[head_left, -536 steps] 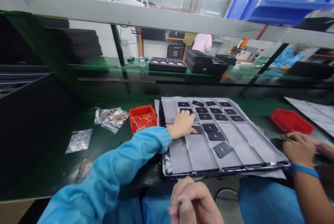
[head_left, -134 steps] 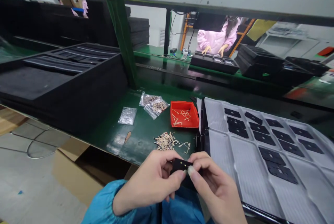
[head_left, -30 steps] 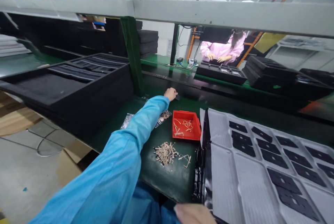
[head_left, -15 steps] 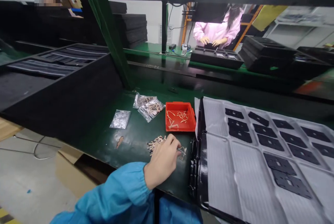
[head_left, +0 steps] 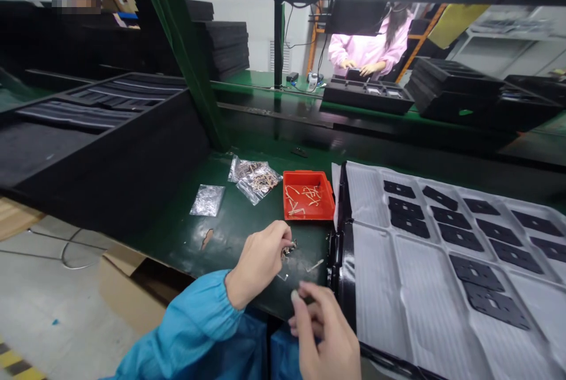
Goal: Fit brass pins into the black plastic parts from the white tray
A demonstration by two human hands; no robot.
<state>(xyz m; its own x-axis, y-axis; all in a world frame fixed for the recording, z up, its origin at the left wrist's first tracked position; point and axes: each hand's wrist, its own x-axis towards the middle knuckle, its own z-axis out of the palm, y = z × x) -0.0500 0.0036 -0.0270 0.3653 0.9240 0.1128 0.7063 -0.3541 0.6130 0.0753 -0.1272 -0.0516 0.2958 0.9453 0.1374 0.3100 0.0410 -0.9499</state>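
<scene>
Over the heap of small pale-and-dark strips [head_left: 287, 251] on the green table, my left hand [head_left: 263, 253] is closed in a pinch. What sits between its fingertips is hidden. My right hand [head_left: 327, 333] is at the lower middle, fingers curled, thumb and forefinger slightly apart, with nothing visible between them. A single pale strip [head_left: 315, 265] lies between the hands and the tray edge. Just beyond is a red tray [head_left: 328, 212] holding several thin pale strips. Clear bags of similar strips [head_left: 260, 182] lie to its left, beside a flat clear bag [head_left: 207, 200].
On the right, a large tray with white lining [head_left: 380, 297] holds several flat black plates [head_left: 475, 271]. A tall black box [head_left: 110, 156] stands left, near a green post [head_left: 186, 61]. Below is an open carton [head_left: 128, 291]. Across the bench, a person in pink [head_left: 369, 49] handles black parts.
My right hand has come into view from below. My left hand has shifted slightly left and turned over the heap. A pale strip now lies alone near the tray edge.
</scene>
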